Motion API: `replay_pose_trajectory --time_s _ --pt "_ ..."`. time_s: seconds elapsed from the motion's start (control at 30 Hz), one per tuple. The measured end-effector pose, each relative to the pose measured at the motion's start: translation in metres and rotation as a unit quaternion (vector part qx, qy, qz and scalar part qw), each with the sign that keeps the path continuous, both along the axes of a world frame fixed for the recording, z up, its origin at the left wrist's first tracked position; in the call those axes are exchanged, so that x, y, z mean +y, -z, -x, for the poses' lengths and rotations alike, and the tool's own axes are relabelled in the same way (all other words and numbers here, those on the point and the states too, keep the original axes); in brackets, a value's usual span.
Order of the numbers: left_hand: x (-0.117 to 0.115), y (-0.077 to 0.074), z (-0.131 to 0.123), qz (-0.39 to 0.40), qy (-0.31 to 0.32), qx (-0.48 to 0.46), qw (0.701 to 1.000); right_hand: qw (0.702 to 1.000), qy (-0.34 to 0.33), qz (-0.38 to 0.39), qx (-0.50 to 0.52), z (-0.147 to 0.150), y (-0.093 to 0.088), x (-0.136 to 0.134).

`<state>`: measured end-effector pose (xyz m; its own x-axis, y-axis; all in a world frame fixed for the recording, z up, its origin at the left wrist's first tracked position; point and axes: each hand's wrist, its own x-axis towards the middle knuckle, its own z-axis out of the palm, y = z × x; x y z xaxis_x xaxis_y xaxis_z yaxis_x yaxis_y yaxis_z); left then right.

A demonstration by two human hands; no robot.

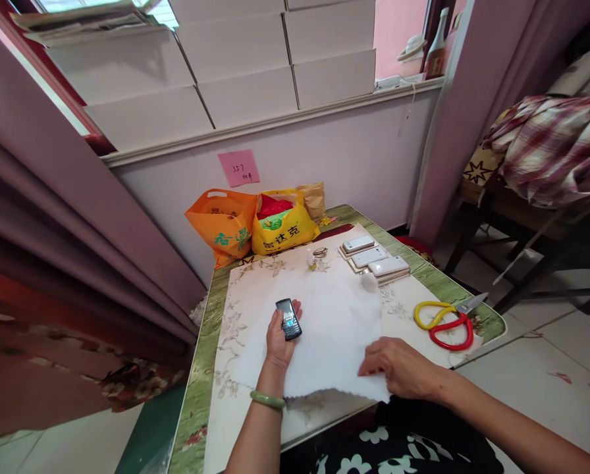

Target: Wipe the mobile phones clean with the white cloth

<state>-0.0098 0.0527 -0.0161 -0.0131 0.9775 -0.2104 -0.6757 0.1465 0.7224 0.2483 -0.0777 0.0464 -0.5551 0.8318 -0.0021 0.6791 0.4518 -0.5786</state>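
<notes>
A dark keypad mobile phone (pixel 290 320) lies face up in my left hand (pixel 279 339), whose fingers wrap around its sides. Below the hand a white cloth (pixel 330 329) is spread over the table. My right hand (pixel 391 365) pinches the cloth near its front right corner, and the front edge is lifted there. A small white wad (pixel 369 283) rests at the cloth's far right. Several phones and thin white pieces form a stack (pixel 386 265) behind it. Red and yellow handled scissors (pixel 448 319) lie to the right of my right hand.
An orange bag (pixel 226 224) and a yellow bag (pixel 285 230) stand at the table's back, with a brown paper packet (pixel 313 199) beside them. A small bottle (pixel 311 260) stands in front. The table's green edge (pixel 199 388) runs along the left. A plaid cloth (pixel 556 145) hangs at right.
</notes>
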Motion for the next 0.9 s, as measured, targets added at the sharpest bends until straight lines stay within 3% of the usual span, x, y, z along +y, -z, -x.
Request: replay_pose_trajectory --time_s 0.17,0.27,0.37,0.43,0.47,0.53,0.6,0.67,0.73,0.8,0.9 --pt "-0.003 -0.008 -0.005 0.004 -0.019 0.054 0.998 0.990 -0.010 0.129 0.063 -0.021 -0.004 -0.019" --pt "-0.013 -0.024 -0.018 -0.006 -0.006 0.161 0.987 0.982 0.067 0.122 0.125 -0.016 -0.004 -0.007" --pt "-0.028 -0.045 -0.039 -0.067 0.142 0.222 0.962 0.954 0.206 0.064 0.206 -0.005 -0.002 0.017" --pt "-0.039 -0.057 -0.053 -0.113 0.232 0.265 0.929 0.908 0.267 0.114 0.301 0.005 0.000 0.031" --pt "-0.043 -0.060 -0.059 -0.139 0.247 0.295 0.913 0.878 0.285 0.160 0.350 0.009 0.001 0.037" --pt "-0.049 -0.062 -0.066 -0.214 0.241 0.399 0.858 0.813 0.302 0.248 0.431 0.016 0.005 0.045" --pt "-0.052 -0.058 -0.068 -0.329 0.199 0.523 0.760 0.770 0.307 0.297 0.474 0.018 0.010 0.049" --pt "-0.053 -0.050 -0.067 -0.427 0.153 0.612 0.648 0.751 0.301 0.322 0.492 0.016 0.016 0.050" --pt "-0.052 -0.043 -0.065 -0.474 0.136 0.662 0.565 0.739 0.295 0.338 0.502 0.012 0.023 0.050" --pt "-0.051 -0.037 -0.066 -0.486 0.143 0.683 0.526 0.725 0.303 0.347 0.511 0.010 0.028 0.049" --pt "-0.049 -0.031 -0.069 -0.471 0.164 0.686 0.530 0.713 0.311 0.347 0.524 0.011 0.031 0.048"
